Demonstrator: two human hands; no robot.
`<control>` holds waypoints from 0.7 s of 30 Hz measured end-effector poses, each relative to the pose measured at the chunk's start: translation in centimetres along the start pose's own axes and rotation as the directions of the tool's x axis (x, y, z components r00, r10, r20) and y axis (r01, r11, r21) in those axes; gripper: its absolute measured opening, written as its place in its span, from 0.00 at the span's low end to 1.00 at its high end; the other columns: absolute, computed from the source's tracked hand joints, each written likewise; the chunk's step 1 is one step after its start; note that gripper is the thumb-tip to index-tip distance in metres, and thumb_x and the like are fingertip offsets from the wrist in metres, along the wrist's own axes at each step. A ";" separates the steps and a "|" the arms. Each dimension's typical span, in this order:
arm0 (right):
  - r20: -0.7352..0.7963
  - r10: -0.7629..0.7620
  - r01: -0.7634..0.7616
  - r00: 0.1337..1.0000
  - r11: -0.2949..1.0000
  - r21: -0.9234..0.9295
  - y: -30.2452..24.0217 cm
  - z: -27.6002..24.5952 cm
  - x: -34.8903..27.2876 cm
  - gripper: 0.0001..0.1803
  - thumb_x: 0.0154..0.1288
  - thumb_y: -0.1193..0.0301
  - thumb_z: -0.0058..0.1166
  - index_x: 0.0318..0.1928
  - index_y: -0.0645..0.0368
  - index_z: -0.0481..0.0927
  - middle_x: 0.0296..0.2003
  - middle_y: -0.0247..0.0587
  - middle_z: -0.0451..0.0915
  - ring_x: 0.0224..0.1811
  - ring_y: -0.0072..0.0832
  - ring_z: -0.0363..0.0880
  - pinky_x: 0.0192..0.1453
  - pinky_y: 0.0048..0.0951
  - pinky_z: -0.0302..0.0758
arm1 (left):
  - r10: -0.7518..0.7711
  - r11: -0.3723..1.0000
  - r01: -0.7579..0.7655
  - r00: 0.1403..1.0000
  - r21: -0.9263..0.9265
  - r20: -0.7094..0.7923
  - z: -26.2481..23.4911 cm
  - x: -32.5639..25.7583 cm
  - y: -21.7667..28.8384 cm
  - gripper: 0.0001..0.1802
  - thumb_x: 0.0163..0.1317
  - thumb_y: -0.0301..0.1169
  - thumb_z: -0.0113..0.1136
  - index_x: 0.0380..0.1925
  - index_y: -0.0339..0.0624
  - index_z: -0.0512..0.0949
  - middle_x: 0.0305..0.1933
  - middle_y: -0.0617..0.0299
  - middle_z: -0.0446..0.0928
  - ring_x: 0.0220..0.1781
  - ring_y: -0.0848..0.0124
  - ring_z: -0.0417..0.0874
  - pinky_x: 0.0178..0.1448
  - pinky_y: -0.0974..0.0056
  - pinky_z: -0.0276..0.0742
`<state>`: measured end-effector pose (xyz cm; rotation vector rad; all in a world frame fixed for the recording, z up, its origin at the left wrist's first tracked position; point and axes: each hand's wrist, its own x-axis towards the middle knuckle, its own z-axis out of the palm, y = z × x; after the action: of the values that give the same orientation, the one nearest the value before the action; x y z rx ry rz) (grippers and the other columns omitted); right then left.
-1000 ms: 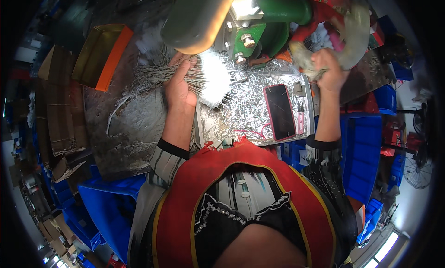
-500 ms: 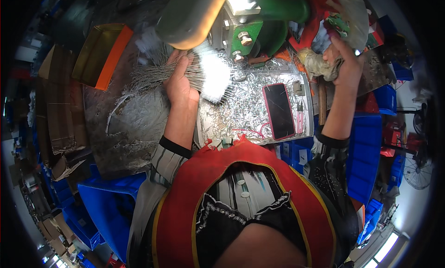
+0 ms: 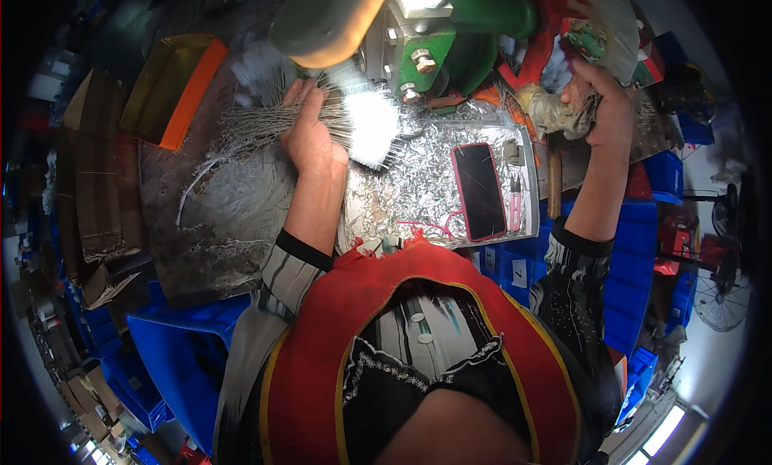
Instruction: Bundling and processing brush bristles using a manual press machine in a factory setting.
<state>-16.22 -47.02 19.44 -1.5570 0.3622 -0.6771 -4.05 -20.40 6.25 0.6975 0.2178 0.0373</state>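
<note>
A fanned bundle of thin metal wires (image 3: 251, 124) lies in my left hand (image 3: 312, 143), whose fingers are closed around it. The wire ends on the right are washed out by bright light beside a green machine (image 3: 438, 51) with large bolts. My right hand (image 3: 609, 115) grips a handle wrapped in pale cloth (image 3: 555, 111), next to a red lever (image 3: 537, 59) at the machine's right side. Below the machine sits a shallow tray (image 3: 527, 224) strewn with small shiny wire clippings. A phone with a pink-red rim (image 3: 480, 193) rests on it.
A lamp-like rounded housing (image 3: 326, 27) hangs over my left hand. An orange-sided open box (image 3: 181, 95) stands at the left, near cardboard (image 3: 108, 184). Blue bins (image 3: 181, 360) flank me. A wooden stick (image 3: 555, 180) stands below my right hand.
The picture has shifted slightly. My left hand stays closed on the wires and my right hand keeps its grip on the wrapped handle.
</note>
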 end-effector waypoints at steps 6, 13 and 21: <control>-0.131 -0.351 0.364 0.927 0.927 0.093 6.0 1.2 -1.2 0.06 0.47 0.79 0.51 0.17 0.65 0.71 0.11 0.38 0.67 0.15 0.27 0.69 0.25 0.28 0.68 | 0.026 1.000 -0.026 0.999 0.009 -0.027 -0.3 -0.3 0.6 0.22 0.50 0.15 0.52 0.49 0.28 0.65 0.48 0.48 0.70 0.47 0.64 0.73 0.51 0.63 0.72; -0.074 -0.079 0.094 0.994 0.972 0.217 5.8 -0.1 -0.8 0.10 0.48 0.79 0.51 0.13 0.63 0.68 0.10 0.39 0.67 0.14 0.28 0.67 0.25 0.29 0.69 | -0.154 0.967 0.112 0.972 0.230 0.175 -1.4 0.2 1.6 0.20 0.48 0.17 0.54 0.45 0.27 0.68 0.39 0.51 0.74 0.39 0.66 0.77 0.44 0.66 0.74; -0.039 0.001 0.004 0.999 0.991 0.133 2.3 -0.1 -0.6 0.10 0.46 0.77 0.53 0.13 0.64 0.70 0.09 0.39 0.66 0.12 0.28 0.66 0.23 0.29 0.67 | -0.400 0.893 0.346 0.903 0.289 0.156 -3.1 1.0 2.6 0.08 0.54 0.25 0.54 0.34 0.34 0.74 0.30 0.56 0.76 0.29 0.68 0.78 0.32 0.67 0.76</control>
<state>-16.36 -47.01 17.07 -1.4191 0.3383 -0.7196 -3.62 -16.36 5.38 0.8996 0.1504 -0.4430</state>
